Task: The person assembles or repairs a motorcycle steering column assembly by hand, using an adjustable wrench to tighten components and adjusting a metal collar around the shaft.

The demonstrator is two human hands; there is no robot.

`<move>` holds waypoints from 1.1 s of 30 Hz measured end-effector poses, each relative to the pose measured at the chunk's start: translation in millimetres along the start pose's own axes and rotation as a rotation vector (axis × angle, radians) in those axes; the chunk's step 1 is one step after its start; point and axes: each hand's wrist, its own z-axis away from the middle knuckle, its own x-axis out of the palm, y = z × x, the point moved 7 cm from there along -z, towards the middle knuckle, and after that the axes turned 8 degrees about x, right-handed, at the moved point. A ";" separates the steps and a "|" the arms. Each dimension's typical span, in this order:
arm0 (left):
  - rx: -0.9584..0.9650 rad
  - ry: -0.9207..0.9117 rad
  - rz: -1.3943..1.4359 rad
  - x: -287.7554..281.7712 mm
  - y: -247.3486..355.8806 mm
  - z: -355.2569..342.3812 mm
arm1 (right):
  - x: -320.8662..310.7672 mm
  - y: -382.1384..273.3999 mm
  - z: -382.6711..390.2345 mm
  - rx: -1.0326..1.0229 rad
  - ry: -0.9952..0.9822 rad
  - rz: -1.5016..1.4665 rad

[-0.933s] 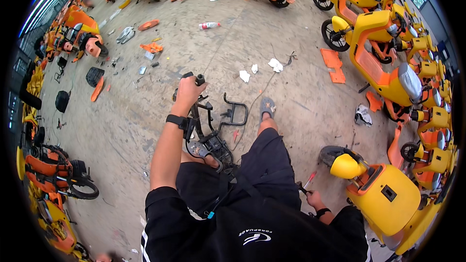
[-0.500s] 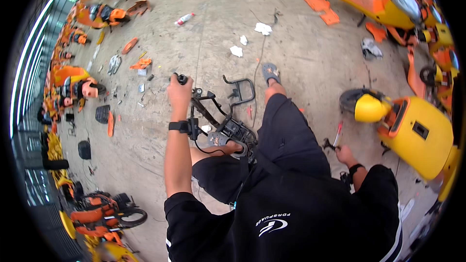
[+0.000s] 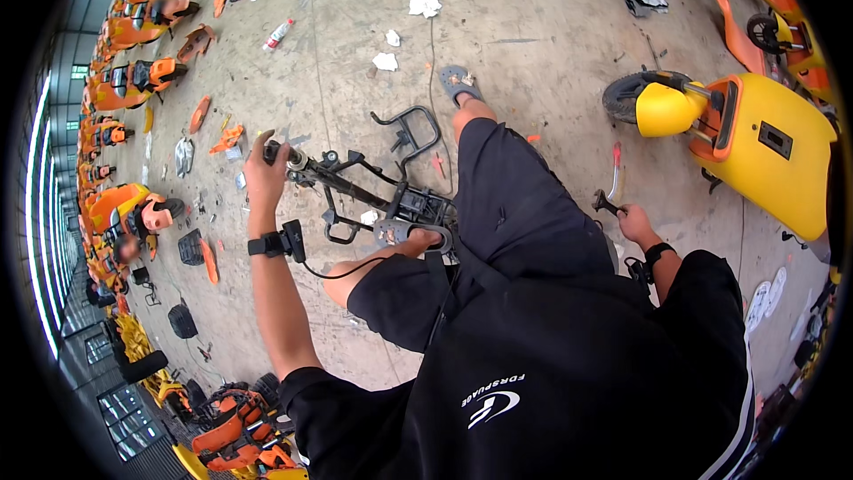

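My left hand (image 3: 267,169) grips the top of the stem (image 3: 286,156) on a black bare scooter frame (image 3: 351,185), which leans to the left. My left foot (image 3: 400,236), in a grey clog, is over the frame's lower part. A bent black tube bracket (image 3: 418,149) lies at the frame's far side. My right hand (image 3: 635,222) holds a dark open-ended wrench (image 3: 609,204) beside my right thigh. A red-handled bar tool (image 3: 616,160) lies on the floor near it.
A yellow scooter (image 3: 764,160) stands at my right. Orange scooters (image 3: 133,209) line the left, and more parts lie at the lower left (image 3: 227,431). Loose orange panels (image 3: 209,262), a plastic bottle (image 3: 277,34), white scraps (image 3: 425,7) and cables are scattered on the concrete floor.
My left hand has moved left with the stem, and the frame leans further over. The view has turned, shifting the floor and scooters. The wrench stays in my right hand.
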 end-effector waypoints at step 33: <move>-0.080 0.124 -0.098 -38.2 -0.9 -28.4 | 28.0 -38.7 -50.8 -0.251 -0.047 0.104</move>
